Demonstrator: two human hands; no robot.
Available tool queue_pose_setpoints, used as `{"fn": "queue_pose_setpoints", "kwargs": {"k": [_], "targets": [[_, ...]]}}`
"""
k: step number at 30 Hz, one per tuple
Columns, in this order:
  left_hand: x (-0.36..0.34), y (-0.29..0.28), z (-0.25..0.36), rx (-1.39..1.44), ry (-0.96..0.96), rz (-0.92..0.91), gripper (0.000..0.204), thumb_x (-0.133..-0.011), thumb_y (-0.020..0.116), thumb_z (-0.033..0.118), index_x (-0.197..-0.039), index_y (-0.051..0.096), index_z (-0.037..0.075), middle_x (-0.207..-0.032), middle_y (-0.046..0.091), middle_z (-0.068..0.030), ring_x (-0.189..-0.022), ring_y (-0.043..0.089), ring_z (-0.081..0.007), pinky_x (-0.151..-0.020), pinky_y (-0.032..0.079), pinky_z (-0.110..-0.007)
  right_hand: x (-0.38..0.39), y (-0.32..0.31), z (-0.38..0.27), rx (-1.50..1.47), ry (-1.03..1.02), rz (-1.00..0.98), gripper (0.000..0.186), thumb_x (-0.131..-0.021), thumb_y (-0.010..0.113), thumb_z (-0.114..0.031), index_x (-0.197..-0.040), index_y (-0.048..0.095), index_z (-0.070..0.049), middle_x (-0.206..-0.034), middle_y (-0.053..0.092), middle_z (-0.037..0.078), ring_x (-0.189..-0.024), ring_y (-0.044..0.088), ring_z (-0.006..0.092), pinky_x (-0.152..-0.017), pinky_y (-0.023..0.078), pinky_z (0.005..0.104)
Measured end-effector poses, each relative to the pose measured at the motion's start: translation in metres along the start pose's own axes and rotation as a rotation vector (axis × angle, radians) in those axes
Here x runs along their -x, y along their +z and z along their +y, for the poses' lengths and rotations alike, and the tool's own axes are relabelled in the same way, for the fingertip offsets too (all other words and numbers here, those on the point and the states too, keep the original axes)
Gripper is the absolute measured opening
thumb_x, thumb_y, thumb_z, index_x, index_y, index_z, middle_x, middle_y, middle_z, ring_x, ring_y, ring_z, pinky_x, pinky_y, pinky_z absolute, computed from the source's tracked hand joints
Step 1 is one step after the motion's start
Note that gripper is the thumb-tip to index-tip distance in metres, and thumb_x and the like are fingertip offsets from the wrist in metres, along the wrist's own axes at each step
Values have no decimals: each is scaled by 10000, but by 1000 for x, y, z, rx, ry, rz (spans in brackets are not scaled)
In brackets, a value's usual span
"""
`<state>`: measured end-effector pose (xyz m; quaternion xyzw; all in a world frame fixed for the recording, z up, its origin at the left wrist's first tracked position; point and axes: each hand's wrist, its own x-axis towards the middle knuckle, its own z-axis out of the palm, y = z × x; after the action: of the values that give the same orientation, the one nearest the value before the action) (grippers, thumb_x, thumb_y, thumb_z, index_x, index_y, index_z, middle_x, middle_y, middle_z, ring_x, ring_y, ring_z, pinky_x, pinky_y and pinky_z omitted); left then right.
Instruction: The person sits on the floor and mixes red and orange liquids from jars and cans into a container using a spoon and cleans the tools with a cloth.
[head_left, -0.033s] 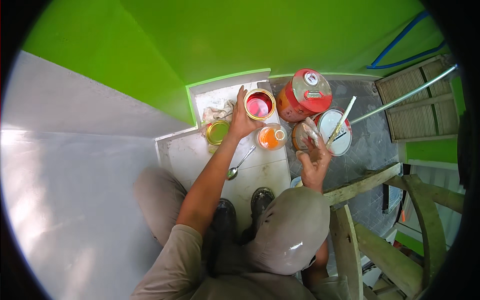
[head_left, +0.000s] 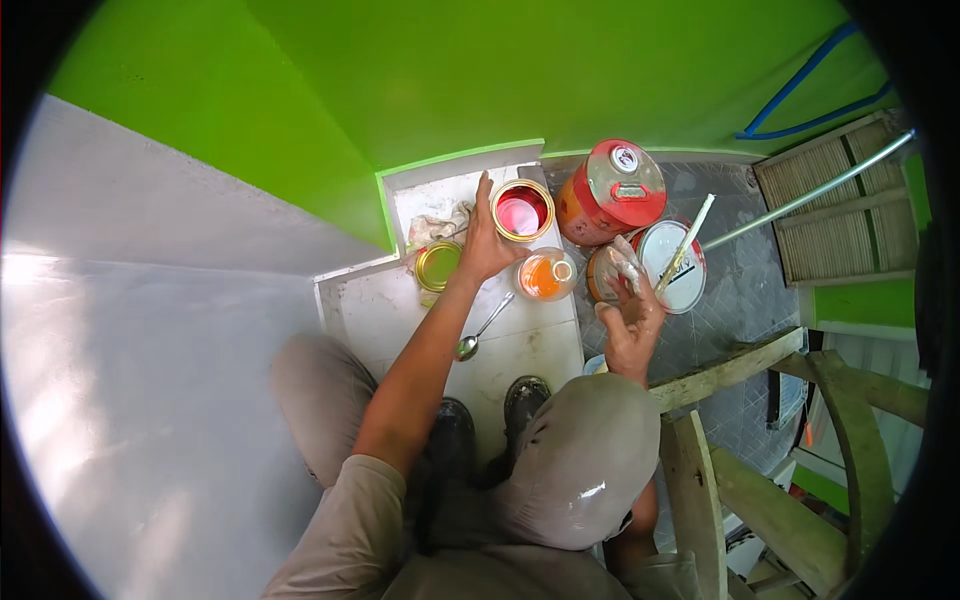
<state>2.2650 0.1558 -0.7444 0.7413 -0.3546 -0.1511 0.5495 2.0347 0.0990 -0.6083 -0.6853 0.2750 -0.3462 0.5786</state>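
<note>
While the person crouches on the pale step [head_left: 400, 310], the left hand [head_left: 482, 245] grips the rim of an open tin of pink paint [head_left: 522, 210] — fingers curled against its side. The right hand [head_left: 630, 318] holds a crumpled rag [head_left: 615, 268], fingers closed round it, just beside the jar of orange liquid [head_left: 546, 274].
</note>
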Motion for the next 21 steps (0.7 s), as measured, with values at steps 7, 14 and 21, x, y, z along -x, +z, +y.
{"fn": "queue_pose_setpoints", "kwargs": {"k": [7,14,21], "targets": [[75,-22,38,-127,-218,519,724,-713,796,42,-1399,564,33,-1255,671,-204,-1101,668,-340,-993,535,-443,-8,10,-1,-135,-16,25,736,-753,516,129,-1485,548,49,-1565,539,176,-1426,542,281,-1169,432,421],[127,-17,-20,563,-1019,1041,364,-956,669,166,-1276,636,-4,-1090,711,-129,-874,685,-237,-787,570,-376,-8,22,4,-275,12,-4,695,-774,578,134,-1465,539,76,-1456,616,191,-1241,664,275,-1050,524,375],[121,-40,-88,51,-1040,922,311,-1010,649,231,-1134,757,-33,-1116,766,-125,-900,705,-254,-810,569,-391,-5,8,-2,-419,66,-100,657,-818,536,102,-1475,523,77,-1458,605,230,-1236,664,288,-1047,528,380]]}}
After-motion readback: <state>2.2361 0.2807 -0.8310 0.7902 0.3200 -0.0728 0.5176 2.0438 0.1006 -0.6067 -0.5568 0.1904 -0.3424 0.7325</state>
